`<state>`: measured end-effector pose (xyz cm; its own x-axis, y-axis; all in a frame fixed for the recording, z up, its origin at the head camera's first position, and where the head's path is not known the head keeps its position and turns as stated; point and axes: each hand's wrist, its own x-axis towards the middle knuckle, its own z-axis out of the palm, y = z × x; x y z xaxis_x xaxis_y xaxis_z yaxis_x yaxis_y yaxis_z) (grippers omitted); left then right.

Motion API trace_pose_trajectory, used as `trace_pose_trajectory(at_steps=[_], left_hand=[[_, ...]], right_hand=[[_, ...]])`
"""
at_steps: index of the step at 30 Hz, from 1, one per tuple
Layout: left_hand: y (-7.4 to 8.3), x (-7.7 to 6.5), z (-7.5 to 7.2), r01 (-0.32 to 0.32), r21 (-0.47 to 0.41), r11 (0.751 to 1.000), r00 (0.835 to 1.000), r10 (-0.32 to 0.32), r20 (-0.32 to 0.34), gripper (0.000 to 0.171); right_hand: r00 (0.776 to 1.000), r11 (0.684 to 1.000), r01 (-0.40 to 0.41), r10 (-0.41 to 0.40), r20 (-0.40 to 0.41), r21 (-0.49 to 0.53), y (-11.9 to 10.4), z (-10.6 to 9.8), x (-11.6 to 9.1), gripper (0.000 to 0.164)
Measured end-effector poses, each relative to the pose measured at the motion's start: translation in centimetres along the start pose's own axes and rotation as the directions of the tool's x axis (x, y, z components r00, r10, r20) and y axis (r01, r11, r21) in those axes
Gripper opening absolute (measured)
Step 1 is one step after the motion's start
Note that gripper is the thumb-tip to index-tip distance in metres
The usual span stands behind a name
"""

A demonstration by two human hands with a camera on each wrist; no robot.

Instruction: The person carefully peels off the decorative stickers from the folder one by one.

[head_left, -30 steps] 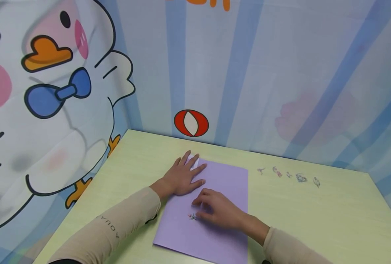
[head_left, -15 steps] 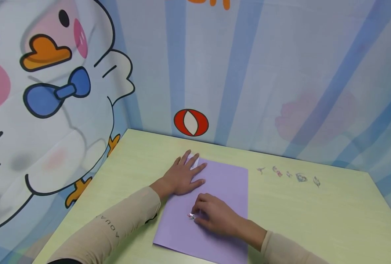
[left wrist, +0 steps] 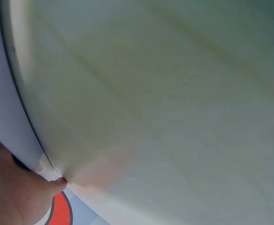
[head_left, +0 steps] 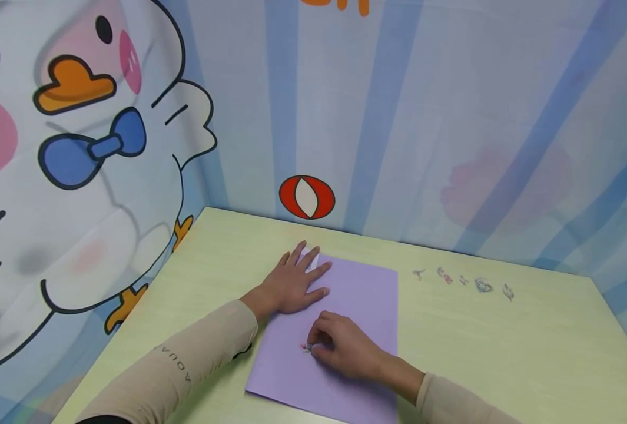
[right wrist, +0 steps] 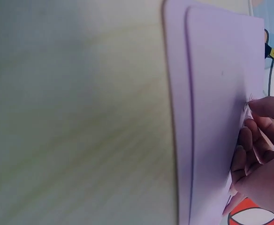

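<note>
The right hand [head_left: 347, 348] pinches a sticker [head_left: 305, 348] on the card [head_left: 287, 374] while the left hand [head_left: 292, 287] lies splayed at its far-left corner, where firm pressure should prevent slipping.

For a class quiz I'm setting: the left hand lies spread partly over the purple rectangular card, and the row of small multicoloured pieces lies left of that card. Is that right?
Not quite: the row of small multicoloured pieces lies right of the purple rectangular card, as the head view shows. The left hand does lie spread partly over the card.
</note>
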<state>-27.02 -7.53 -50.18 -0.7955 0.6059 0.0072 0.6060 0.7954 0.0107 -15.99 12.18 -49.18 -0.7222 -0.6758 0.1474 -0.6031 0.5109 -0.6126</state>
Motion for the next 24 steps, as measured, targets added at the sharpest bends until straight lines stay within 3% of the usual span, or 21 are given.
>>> trace_pose_trajectory(at_steps=[11,24], left_hand=[[0.08,-0.05,-0.1,0.008,0.004,1.0,1.0,-0.008,0.008,0.071],[0.13,-0.06,-0.19,0.006,0.0,1.0,1.0,-0.006,0.007,0.071]], right_hand=[[1.0,0.993,-0.026,0.025,0.009,0.118,-0.41,0.01,0.03,0.018],[0.999,0.994,0.03,-0.031,0.012,0.109,-0.28,-0.24,-0.03,0.014]])
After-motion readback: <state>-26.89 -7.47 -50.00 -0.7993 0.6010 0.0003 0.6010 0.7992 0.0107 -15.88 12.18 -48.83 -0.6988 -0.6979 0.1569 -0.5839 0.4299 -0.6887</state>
